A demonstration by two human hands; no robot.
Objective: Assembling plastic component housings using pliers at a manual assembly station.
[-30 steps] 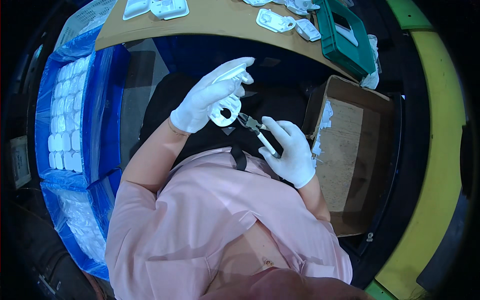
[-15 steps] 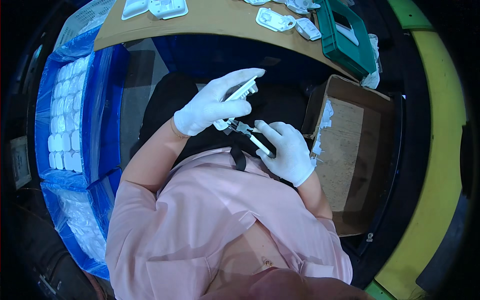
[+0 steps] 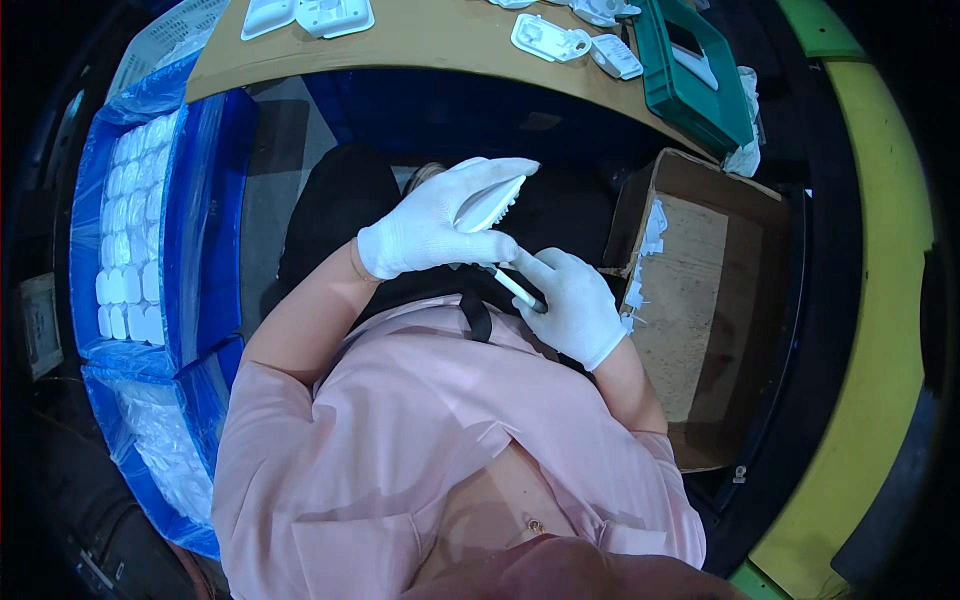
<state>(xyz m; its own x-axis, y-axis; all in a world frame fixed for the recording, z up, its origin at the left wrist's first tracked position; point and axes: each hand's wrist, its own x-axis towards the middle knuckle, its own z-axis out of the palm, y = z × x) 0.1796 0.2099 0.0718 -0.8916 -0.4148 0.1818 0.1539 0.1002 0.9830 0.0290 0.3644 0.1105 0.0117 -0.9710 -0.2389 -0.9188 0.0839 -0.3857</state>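
Observation:
Over my lap, my left hand (image 3: 430, 220) in a white glove holds a white plastic part (image 3: 492, 203), tilted, with a row of small teeth along its edge. The thumb lies across its near side and the fingers reach along its far side. My right hand (image 3: 575, 305), also gloved, is closed round a pair of cutting pliers with pale handles (image 3: 515, 287). Their metal jaws are mostly hidden behind my left thumb, so I cannot tell whether they touch the part. Both hands' fingertips are close together.
On the left, a blue crate (image 3: 205, 220) lined with film holds rows of white pieces. A cardboard box (image 3: 690, 310) with white scraps on its edge stands at right. The table (image 3: 440, 45) ahead bears white plastic parts (image 3: 550, 40) and a green tray (image 3: 655, 80).
My left hand has turned the plastic part and shifted slightly right and nearer. The pliers' jaws, visible before, are now mostly covered. My right hand has barely moved.

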